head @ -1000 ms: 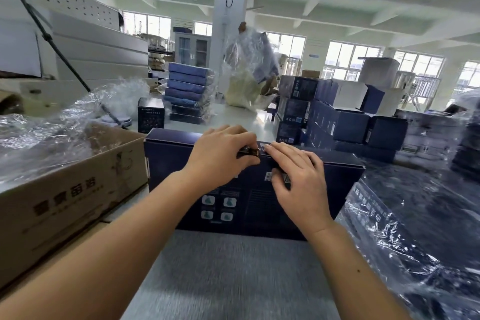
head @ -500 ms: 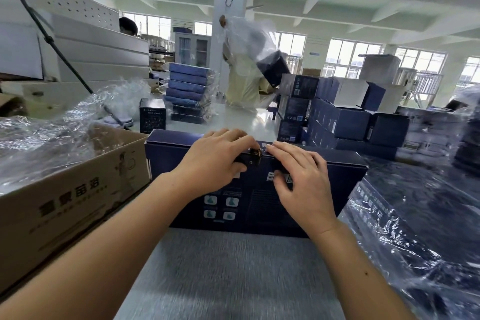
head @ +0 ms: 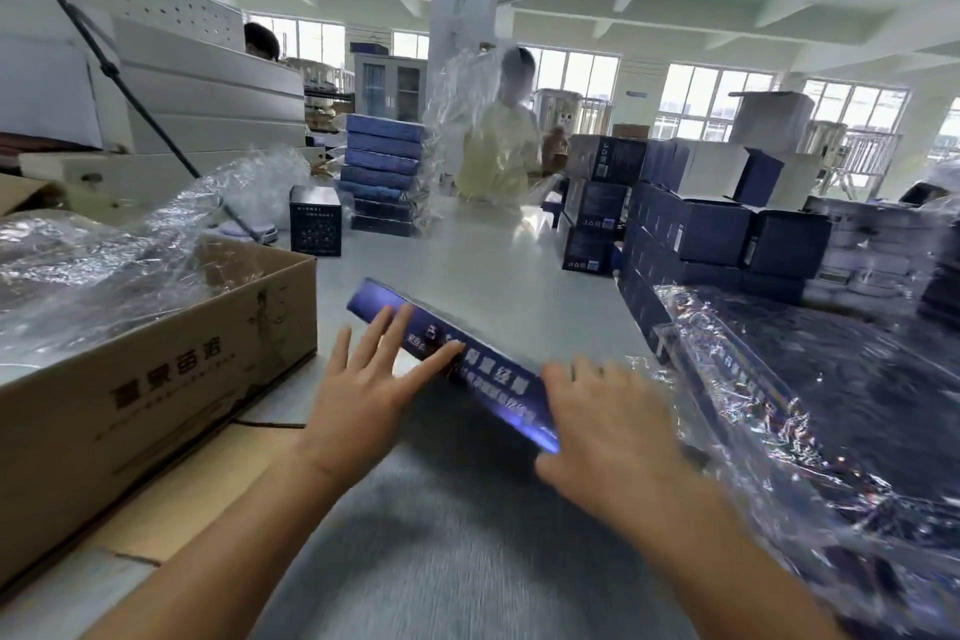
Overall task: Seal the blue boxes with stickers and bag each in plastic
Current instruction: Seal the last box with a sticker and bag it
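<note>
Spreading straight fingers wide, the left hand (head: pixel 358 395) presses on the glossy printed face of the long blue box (head: pixel 483 364), probably to steady or turn it; the right hand (head: pixel 608 426) covers its near end, grip too blurred to tell. The box lies slantwise on the grey bench (head: pixel 493 265) between a brown cardboard carton (head: pixel 156 369) and crinkly clear plastic bags (head: pixel 779 421), handy for bagging.

box: blue box (head: pixel 467 359) tilted, frame centre
left hand (head: pixel 363 390): fingers spread, touching its side
right hand (head: pixel 613 431): blurred, at its lower-right end
</note>
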